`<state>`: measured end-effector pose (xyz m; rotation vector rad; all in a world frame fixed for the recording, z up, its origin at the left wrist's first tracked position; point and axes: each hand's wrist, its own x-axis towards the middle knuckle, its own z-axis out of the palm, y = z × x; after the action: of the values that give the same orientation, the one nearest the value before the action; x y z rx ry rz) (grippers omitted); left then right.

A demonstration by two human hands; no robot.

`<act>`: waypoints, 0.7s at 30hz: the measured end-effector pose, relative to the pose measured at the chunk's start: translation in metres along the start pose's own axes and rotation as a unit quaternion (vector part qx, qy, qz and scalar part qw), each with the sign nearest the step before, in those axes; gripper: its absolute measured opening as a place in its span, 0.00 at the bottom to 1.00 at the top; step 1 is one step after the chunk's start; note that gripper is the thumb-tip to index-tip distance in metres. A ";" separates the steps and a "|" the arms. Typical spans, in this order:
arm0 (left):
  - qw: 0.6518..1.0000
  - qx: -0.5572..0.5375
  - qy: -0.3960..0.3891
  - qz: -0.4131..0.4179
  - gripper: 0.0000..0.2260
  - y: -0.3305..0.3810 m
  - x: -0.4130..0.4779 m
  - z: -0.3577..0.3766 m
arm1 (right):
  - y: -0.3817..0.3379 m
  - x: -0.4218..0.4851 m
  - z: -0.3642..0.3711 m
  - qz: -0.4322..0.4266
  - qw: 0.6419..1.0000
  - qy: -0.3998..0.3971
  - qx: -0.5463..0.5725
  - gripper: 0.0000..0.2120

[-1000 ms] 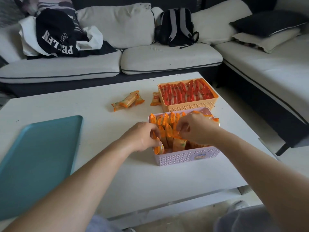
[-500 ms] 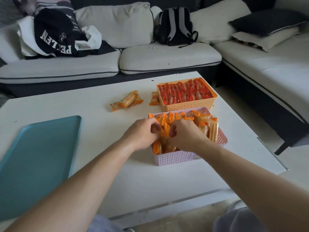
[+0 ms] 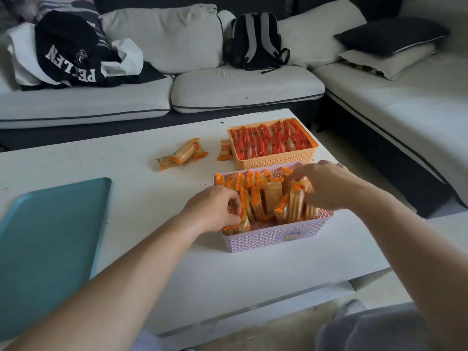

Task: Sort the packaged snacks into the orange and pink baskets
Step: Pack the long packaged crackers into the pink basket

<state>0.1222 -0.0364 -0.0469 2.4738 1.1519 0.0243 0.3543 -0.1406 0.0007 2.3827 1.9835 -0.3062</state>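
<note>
Pink basket (image 3: 276, 238) holds upright orange packets (image 3: 272, 198); left hand (image 3: 215, 209) pinches the near-left ones, right hand (image 3: 326, 186) grips the right-end ones, probably squaring rows to make room. Loose packets (image 3: 181, 154) lie unsorted far-left on the bench (image 3: 152, 198).

Bare forearms (image 3: 141, 262), grey trousers (image 3: 374, 328)

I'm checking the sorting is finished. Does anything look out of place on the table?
Yes. A small pile of orange-wrapped snacks lies loose on the table left of the orange basket, another snack beside its left wall. Packs in the pink basket lean unevenly.
</note>
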 end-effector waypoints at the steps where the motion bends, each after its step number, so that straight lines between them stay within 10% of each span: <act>1: 1.000 -0.003 -0.004 -0.002 0.06 0.000 0.000 0.000 | 0.001 -0.001 0.003 -0.006 0.999 -0.020 -0.035 0.27; 6: 1.000 -0.024 -0.011 -0.015 0.06 0.001 0.000 0.000 | 0.005 0.004 0.000 -0.026 0.997 0.052 -0.051 0.11; 11: 0.999 -0.025 -0.009 -0.018 0.05 0.003 -0.001 -0.001 | 0.003 0.002 -0.005 -0.046 0.981 0.096 0.163 0.05; 21: 0.999 -0.023 -0.012 -0.031 0.04 0.005 0.000 0.000 | -0.051 0.008 0.030 0.020 0.977 0.099 0.187 0.08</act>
<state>0.1260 -0.0392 -0.0449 2.3902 1.2038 0.0023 0.3018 -0.1272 -0.0250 2.7737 2.1189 -0.5003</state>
